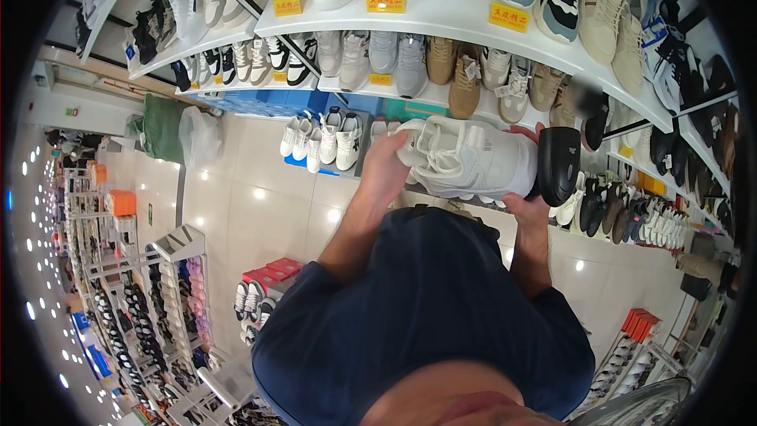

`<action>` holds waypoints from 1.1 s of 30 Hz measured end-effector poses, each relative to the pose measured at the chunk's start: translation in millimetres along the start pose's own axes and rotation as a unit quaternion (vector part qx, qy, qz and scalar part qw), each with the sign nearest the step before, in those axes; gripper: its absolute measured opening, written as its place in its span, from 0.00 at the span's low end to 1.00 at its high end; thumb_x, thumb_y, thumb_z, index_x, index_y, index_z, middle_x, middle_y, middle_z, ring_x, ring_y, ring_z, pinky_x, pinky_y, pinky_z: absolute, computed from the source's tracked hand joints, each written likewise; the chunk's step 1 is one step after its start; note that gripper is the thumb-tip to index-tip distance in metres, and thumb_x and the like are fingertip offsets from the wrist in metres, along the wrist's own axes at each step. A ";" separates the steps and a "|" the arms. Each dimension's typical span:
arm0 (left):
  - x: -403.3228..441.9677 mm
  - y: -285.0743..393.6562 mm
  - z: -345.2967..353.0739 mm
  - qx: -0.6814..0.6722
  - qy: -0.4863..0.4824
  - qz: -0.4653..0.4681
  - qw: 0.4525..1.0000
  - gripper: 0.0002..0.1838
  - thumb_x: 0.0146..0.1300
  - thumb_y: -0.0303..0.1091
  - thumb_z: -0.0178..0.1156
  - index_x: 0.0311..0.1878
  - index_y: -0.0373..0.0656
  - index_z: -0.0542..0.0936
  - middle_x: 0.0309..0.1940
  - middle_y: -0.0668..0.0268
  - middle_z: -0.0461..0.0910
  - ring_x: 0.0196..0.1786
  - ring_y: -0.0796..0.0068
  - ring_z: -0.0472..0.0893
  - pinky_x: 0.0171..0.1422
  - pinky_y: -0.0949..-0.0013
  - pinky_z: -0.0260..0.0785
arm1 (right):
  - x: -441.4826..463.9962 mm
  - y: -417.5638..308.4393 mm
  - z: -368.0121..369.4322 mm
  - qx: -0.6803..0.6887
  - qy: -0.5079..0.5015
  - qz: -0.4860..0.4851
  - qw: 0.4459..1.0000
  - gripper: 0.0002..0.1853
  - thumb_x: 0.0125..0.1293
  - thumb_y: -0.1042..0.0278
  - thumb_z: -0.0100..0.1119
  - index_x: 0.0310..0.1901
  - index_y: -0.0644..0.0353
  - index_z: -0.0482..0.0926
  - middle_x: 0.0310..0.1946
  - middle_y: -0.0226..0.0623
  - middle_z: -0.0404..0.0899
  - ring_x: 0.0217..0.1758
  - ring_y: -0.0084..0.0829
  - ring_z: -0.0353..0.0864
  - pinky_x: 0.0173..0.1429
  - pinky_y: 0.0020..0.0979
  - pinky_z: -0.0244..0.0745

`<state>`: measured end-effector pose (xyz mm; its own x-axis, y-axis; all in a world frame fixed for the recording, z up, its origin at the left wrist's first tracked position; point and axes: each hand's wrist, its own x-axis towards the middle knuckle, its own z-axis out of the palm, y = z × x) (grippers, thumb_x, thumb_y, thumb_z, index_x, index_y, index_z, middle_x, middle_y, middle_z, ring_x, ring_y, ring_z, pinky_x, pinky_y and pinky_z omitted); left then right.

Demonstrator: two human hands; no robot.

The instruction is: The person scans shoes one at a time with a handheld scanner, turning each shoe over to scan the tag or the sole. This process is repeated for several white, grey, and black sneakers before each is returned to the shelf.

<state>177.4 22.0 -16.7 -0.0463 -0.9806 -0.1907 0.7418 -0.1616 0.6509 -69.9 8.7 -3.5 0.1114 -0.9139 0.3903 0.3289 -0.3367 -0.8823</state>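
Ahead, yellow tag [386,2]: "真皮精品"; hands [384,162] hold white shoe [481,159].

Shelved shoes [465,95] block the way beyond the white sneaker [497,164]; open floor [233,193] lies left.

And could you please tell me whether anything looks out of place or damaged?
Nothing looks spilled or damaged. One oddity: the black object at the right hand, beside the white footwear, looks unlike the shelved shoes; I cannot tell what it is.
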 end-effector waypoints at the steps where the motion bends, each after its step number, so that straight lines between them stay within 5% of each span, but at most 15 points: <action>1: -0.1 -0.1 -2.1 -0.002 0.001 0.004 1.000 0.21 0.71 0.33 0.47 0.60 0.26 0.73 0.57 0.52 0.78 0.61 0.62 0.78 0.69 0.60 0.65 | 1.0 1.1 0.4 0.001 -0.002 0.001 1.000 0.61 0.43 0.55 0.83 0.75 0.63 0.54 0.65 0.51 0.69 0.66 0.42 0.74 0.68 0.43 0.71; 22: 17.5 1.8 2.3 0.015 0.003 -0.008 1.000 0.21 0.71 0.32 0.47 0.58 0.25 0.75 0.57 0.51 0.79 0.61 0.62 0.79 0.69 0.61 0.66 | 11.5 10.1 -7.1 -0.017 -0.004 0.005 1.000 0.60 0.44 0.53 0.84 0.75 0.60 0.56 0.66 0.49 0.69 0.67 0.41 0.73 0.68 0.43 0.71; 33: 22.2 6.1 3.3 0.098 0.024 -0.027 0.994 0.20 0.71 0.32 0.48 0.56 0.26 0.76 0.54 0.54 0.81 0.57 0.67 0.80 0.65 0.66 0.68 | 19.1 13.1 -9.5 -0.035 0.023 0.045 0.998 0.51 0.46 0.53 0.82 0.70 0.64 0.64 0.63 0.47 0.73 0.64 0.37 0.75 0.66 0.40 0.72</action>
<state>178.7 -1.2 -14.5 -0.0460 -0.9642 -0.2611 0.5935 -0.2367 0.7693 -72.3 -15.3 -10.0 0.0927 -0.9500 0.2981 0.2531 -0.2670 -0.9299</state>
